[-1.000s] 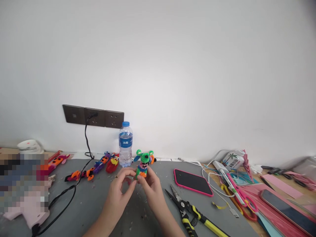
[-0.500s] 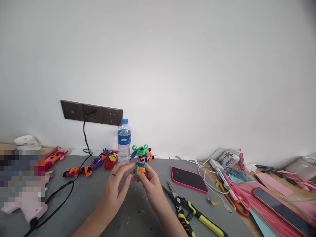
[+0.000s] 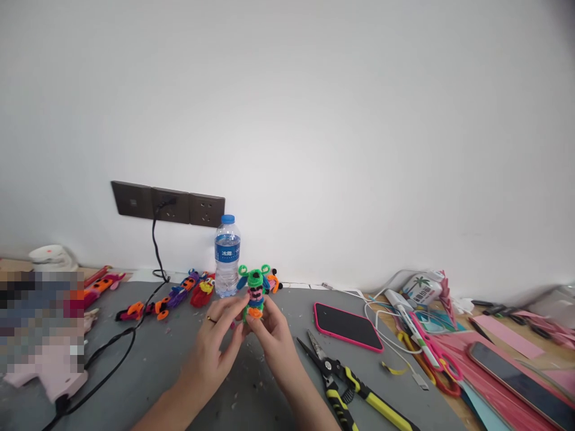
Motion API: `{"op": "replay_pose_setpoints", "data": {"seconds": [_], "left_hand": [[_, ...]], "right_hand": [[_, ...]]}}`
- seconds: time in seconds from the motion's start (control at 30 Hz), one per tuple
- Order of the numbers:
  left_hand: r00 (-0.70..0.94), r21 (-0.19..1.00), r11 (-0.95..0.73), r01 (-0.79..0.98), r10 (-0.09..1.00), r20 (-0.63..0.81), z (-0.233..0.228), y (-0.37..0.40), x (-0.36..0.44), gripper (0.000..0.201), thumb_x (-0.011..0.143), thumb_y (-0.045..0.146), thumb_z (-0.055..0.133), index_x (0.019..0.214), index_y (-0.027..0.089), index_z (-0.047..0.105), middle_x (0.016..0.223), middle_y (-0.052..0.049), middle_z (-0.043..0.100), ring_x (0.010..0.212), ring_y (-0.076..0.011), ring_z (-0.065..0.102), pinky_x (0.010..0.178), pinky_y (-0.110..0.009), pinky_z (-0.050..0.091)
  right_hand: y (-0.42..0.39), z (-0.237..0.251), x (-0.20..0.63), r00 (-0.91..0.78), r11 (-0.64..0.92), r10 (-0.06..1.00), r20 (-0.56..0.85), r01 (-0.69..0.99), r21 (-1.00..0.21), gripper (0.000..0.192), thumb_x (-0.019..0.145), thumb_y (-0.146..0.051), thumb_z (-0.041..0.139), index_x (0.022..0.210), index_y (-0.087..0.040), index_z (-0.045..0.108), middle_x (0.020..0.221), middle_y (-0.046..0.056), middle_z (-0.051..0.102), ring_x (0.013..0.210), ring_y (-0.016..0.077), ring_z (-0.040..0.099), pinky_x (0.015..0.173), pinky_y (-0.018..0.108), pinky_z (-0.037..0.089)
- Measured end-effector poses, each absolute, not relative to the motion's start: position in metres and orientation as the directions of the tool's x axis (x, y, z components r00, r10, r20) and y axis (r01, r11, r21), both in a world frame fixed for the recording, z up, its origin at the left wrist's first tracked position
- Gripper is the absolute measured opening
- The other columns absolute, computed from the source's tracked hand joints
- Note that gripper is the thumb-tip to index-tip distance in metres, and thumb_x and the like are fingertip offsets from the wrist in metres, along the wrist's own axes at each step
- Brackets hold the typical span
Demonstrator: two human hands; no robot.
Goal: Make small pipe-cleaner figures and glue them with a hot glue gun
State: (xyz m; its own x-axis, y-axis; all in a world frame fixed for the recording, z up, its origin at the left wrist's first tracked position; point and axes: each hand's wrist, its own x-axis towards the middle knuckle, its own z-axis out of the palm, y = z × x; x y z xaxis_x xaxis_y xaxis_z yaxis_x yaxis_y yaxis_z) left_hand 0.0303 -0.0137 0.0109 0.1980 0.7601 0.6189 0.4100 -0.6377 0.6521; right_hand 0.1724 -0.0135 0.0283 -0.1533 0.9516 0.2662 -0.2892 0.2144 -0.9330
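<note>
Upright between my hands is a small fuzzy pipe-cleaner figure [image 3: 255, 293] with a green head, curled green antennae, a pink face, a blue band and an orange base. My right hand [image 3: 274, 335] pinches its lower right side, thumb in front. My left hand [image 3: 220, 329], with a ring on one finger, has its fingertips and thumb closed on the figure's left side. Its lower back is hidden by my fingers. Behind the hands stands a water bottle [image 3: 227, 257] with a blue cap. Yellow-and-black pliers [image 3: 335, 371] lie just right of my right forearm.
Several fuzzy figures [image 3: 179, 290] lie along the wall at the left. A pink glue gun [image 3: 54, 374] trails a black cord [image 3: 133, 338] to the wall socket [image 3: 168, 205]. At the right are a pink-cased phone [image 3: 348, 326], white cables, scissors [image 3: 449, 365] and another phone [image 3: 516, 377].
My left fingers have come in from beside the figure and now touch its left side. The figure has tipped slightly; my right hand keeps its grip.
</note>
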Motion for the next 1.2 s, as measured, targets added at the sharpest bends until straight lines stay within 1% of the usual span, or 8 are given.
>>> {"op": "replay_pose_setpoints", "data": {"seconds": [0.13,0.33,0.5,0.67,0.87,0.93,1.03,1.2], "left_hand": [[0.214,0.651,-0.636,0.414,0.763,0.610,0.0103,-0.0137,0.0305,0.047,0.093,0.018,0.045,0.137,0.034,0.050,0.127,-0.009,0.059,0.119,-0.0265,0.055,0.096,-0.036,0.048],[0.221,0.624,-0.633,0.457,0.761,0.610,0.0098,-0.0130,0.0300,0.047,0.094,0.018,0.041,0.138,0.032,0.048,0.124,-0.010,0.059,0.118,-0.0269,0.054,0.096,-0.040,0.048],[0.220,0.599,-0.640,0.481,0.750,0.624,0.0099,-0.0119,0.0301,0.045,0.094,0.017,0.043,0.136,0.032,0.049,0.122,-0.010,0.060,0.117,-0.0263,0.054,0.096,-0.040,0.048],[0.204,0.623,-0.635,0.457,0.757,0.621,0.0116,-0.0126,0.0309,0.046,0.093,0.016,0.045,0.136,0.031,0.049,0.124,-0.009,0.061,0.117,-0.0258,0.055,0.097,-0.038,0.046],[0.178,0.652,-0.629,0.424,0.764,0.620,0.0129,-0.0137,0.0315,0.046,0.092,0.017,0.047,0.135,0.033,0.051,0.122,-0.008,0.063,0.115,-0.0265,0.057,0.096,-0.037,0.046],[0.173,0.654,-0.620,0.434,0.769,0.615,0.0121,-0.0139,0.0314,0.046,0.092,0.016,0.047,0.135,0.032,0.049,0.123,-0.009,0.062,0.116,-0.0260,0.056,0.096,-0.036,0.046],[0.184,0.642,-0.620,0.451,0.769,0.613,0.0103,-0.0136,0.0310,0.049,0.093,0.016,0.045,0.139,0.032,0.041,0.125,-0.008,0.059,0.117,-0.0245,0.055,0.097,-0.035,0.046],[0.236,0.571,-0.647,0.505,0.740,0.630,0.0073,-0.0117,0.0306,0.051,0.095,0.015,0.040,0.143,0.034,0.037,0.125,-0.009,0.057,0.117,-0.0241,0.054,0.095,-0.035,0.048]], "right_hand": [[-0.0133,0.0281,0.1732,-0.152,0.213,0.951,0.270,-0.312,-0.926,0.030,0.086,-0.042,0.063,0.109,-0.023,0.061,0.092,0.004,0.067,0.079,0.0192,0.065,0.067,0.030,0.056],[-0.0134,0.0308,0.1722,-0.155,0.223,0.949,0.275,-0.287,-0.931,0.038,0.084,-0.048,0.064,0.113,-0.023,0.061,0.090,0.005,0.067,0.081,0.0209,0.065,0.065,0.030,0.056],[-0.0125,0.0298,0.1720,-0.150,0.227,0.949,0.277,-0.286,-0.931,0.036,0.084,-0.048,0.064,0.111,-0.024,0.061,0.088,0.004,0.067,0.085,0.0217,0.065,0.068,0.031,0.056],[-0.0122,0.0285,0.1725,-0.163,0.214,0.947,0.278,-0.328,-0.920,0.034,0.086,-0.043,0.064,0.114,-0.024,0.060,0.087,0.004,0.067,0.083,0.0205,0.065,0.067,0.030,0.055],[-0.0131,0.0269,0.1722,-0.173,0.207,0.944,0.281,-0.350,-0.913,0.028,0.085,-0.040,0.066,0.108,-0.024,0.061,0.091,0.003,0.067,0.079,0.0185,0.065,0.067,0.030,0.055],[-0.0135,0.0270,0.1722,-0.175,0.205,0.944,0.279,-0.349,-0.914,0.028,0.085,-0.039,0.066,0.108,-0.024,0.061,0.093,0.003,0.066,0.080,0.0181,0.064,0.067,0.029,0.055],[-0.0140,0.0271,0.1724,-0.169,0.213,0.945,0.280,-0.331,-0.919,0.028,0.087,-0.039,0.064,0.109,-0.022,0.062,0.095,0.004,0.066,0.079,0.0177,0.064,0.068,0.029,0.055],[-0.0125,0.0238,0.1724,-0.162,0.203,0.950,0.267,-0.328,-0.922,0.030,0.086,-0.038,0.066,0.111,-0.022,0.062,0.091,0.004,0.066,0.079,0.0175,0.063,0.069,0.027,0.054]]}}
